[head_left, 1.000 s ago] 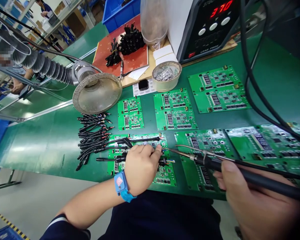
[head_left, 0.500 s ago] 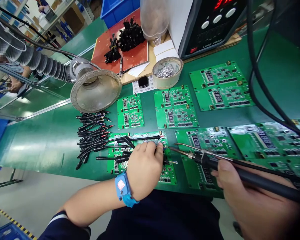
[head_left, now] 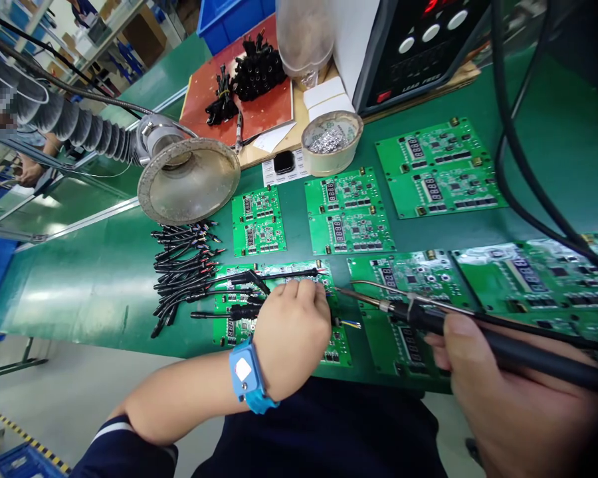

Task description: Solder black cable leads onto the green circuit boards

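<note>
My right hand (head_left: 518, 392) is closed round a soldering iron (head_left: 433, 318) with a thin metal feed tube along its top. The iron's tip points left, close to the fingers of my left hand (head_left: 294, 332). That left hand, with a blue wrist strap, is closed above a green circuit board (head_left: 339, 348). A black cable (head_left: 209, 315) runs under it, and coloured wire ends (head_left: 351, 324) stick out on its right. The fingertips are hidden behind the knuckles. Another black cable (head_left: 289, 273) lies across the board just above the hand.
A pile of black cables (head_left: 179, 279) lies left of the board. More circuit boards (head_left: 349, 212) lie behind and to the right. A fume extractor hood (head_left: 189, 182) overhangs the bench. Behind stand a tape roll (head_left: 351, 156) holding solder scraps and a soldering station (head_left: 418, 53). Black cords (head_left: 515, 139) hang at right.
My left hand has rolled slightly, and the coloured wire ends now show further out to its right. The soldering iron has shifted a little to the right.
</note>
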Motion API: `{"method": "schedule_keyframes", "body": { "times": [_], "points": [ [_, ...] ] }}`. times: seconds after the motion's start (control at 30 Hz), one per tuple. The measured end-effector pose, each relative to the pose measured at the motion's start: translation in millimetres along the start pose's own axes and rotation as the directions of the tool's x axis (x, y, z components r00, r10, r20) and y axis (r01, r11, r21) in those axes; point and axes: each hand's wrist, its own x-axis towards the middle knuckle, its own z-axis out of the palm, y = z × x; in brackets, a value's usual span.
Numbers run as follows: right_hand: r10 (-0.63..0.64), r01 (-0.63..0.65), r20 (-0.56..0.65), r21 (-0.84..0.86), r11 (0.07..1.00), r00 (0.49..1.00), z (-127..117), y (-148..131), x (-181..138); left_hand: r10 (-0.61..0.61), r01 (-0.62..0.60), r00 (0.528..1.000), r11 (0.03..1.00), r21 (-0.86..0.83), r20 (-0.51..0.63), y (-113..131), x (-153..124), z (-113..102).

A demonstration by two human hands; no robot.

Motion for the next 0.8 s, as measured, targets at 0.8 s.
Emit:
{"method": "schedule_keyframes", "body": {
  "times": [0.8],
  "points": [
    [-0.125,0.123,0.062,0.025,0.992,0.990,0,-6,5,0.105,-0.106,0.990,0.994,-0.007,-0.095,-16,-5,12]
  ]
}}
